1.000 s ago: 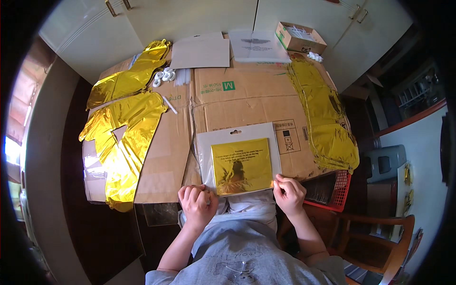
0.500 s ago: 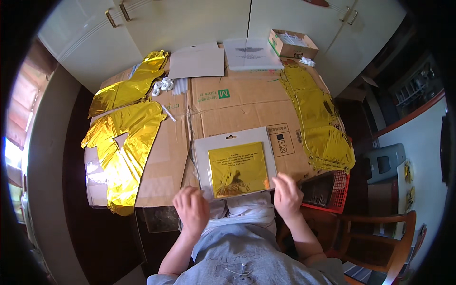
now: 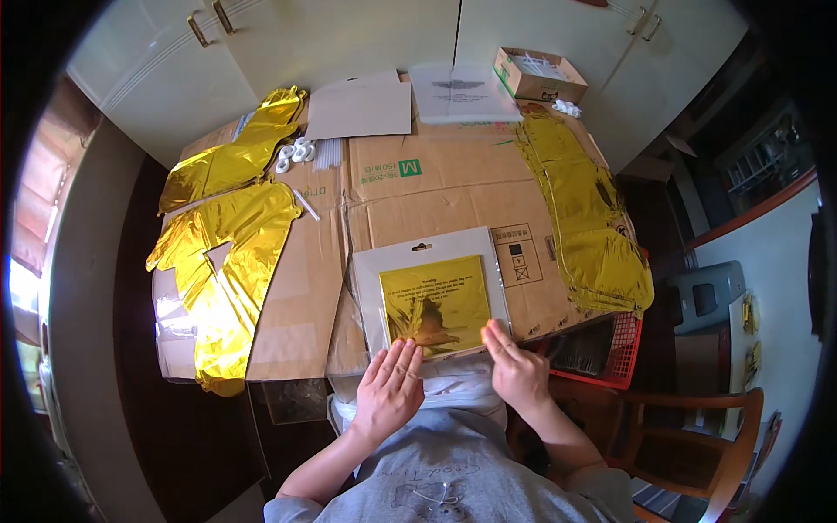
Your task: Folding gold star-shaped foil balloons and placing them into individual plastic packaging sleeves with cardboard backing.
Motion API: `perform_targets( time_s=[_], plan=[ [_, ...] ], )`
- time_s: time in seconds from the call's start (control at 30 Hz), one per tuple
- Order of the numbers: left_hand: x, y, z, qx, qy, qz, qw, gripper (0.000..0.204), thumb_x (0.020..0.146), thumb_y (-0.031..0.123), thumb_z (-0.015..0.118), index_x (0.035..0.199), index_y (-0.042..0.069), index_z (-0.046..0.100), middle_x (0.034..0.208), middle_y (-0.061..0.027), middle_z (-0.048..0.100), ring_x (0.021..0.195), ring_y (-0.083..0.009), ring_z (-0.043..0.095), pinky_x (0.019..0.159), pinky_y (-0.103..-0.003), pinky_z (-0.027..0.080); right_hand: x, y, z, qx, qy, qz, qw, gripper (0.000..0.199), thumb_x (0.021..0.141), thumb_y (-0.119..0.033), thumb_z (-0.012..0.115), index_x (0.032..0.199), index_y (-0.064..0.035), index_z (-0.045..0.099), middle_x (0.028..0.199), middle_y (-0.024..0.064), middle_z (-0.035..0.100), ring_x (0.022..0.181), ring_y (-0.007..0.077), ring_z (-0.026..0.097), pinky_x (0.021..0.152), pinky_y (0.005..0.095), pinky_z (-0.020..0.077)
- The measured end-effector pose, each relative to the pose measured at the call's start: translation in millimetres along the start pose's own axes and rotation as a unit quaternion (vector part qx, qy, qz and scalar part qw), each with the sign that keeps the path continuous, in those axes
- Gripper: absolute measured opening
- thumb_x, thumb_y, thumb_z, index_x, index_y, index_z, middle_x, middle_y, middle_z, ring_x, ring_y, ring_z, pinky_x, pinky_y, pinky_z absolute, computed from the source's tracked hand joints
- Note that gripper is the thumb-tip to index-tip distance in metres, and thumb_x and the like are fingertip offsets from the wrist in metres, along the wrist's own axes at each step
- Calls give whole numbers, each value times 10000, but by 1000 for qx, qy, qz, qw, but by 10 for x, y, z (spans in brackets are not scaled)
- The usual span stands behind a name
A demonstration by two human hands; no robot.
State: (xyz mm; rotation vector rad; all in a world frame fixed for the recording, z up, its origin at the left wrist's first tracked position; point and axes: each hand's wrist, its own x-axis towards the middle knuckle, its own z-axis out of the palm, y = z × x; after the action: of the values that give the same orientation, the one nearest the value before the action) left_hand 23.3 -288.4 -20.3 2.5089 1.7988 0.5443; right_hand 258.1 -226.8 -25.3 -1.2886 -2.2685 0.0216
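Observation:
A clear plastic packet (image 3: 366,302) with a white backing card lies near the table's front edge. Its upper end has a hang slot, and a folded gold foil balloon (image 3: 449,301) shows through the front. My left hand (image 3: 391,392) lays its outstretched fingers on the packet's lower edge, left of centre. At the lower right corner, my right hand (image 3: 520,370) touches the packet with extended fingers; its thumb is partly hidden. Neither hand grips anything visible.
Gold foil balloons (image 3: 235,270) lie flat at left; more gold foil (image 3: 597,222) covers the right side. At the back are grey cards (image 3: 359,112), plastic bags (image 3: 462,98), a small carton (image 3: 542,85), white ribbon rolls (image 3: 295,154) and straws (image 3: 329,154). A red basket (image 3: 626,353) sits below right.
Both hands have come inward and onto the packet's lower edge. My left hand's fingers have straightened from a curl, and my right hand's fingers have stretched out too.

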Motion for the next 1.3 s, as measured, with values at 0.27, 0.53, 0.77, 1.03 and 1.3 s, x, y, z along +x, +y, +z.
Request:
perform_targets(
  time_s=[0.27, 0.53, 0.77, 1.03, 1.3],
  plan=[
    [59, -240, -164, -20, 24, 34, 999, 402, 789, 180, 689, 1169, 76, 609, 1230, -52, 607, 1147, -186, 571, 910, -370, 429, 10, 117, -114, 12, -35, 21, 999, 449, 752, 22, 563, 1173, -86, 678, 1193, 95, 665, 692, 245, 701, 606, 321, 567],
    [381, -676, -392, 6, -22, 212, 977, 219, 797, 293, 662, 972, 182, 589, 1052, 37, 574, 1083, -153, 522, 923, -368, 440, 9, 103, -107, -6, -37, 15, 999, 465, 742, 10, 569, 1187, -83, 669, 1192, 101, 665, 731, 244, 710, 614, 324, 574],
    [540, -746, -424, -21, -57, 287, 956, 171, 800, 311, 659, 819, 170, 564, 919, 31, 563, 955, -141, 540, 915, -351, 429, -8, 142, -59, -6, 7, -14, 1000, 407, 762, -26, 586, 1152, -86, 685, 1209, 74, 661, 574, 212, 675, 542, 299, 557],
    [233, -742, -411, -35, 10, 100, 994, 213, 764, 272, 715, 804, 117, 574, 847, -26, 564, 915, -222, 564, 841, -369, 449, 16, 208, -91, 96, 13, -10, 995, 382, 793, -88, 611, 1170, -65, 666, 1187, 107, 665, 744, 262, 710, 621, 326, 574],
    [208, -615, -338, -127, 19, -87, 988, 616, 748, 162, 734, 1278, -5, 468, 1251, -214, 555, 1239, -391, 474, 1044, -468, 376, 235, 123, -217, 142, -47, 102, 983, 428, 834, -151, 677, 1236, -21, 608, 1173, 195, 649, 1007, 316, 668, 813, 369, 556]
  ],
)
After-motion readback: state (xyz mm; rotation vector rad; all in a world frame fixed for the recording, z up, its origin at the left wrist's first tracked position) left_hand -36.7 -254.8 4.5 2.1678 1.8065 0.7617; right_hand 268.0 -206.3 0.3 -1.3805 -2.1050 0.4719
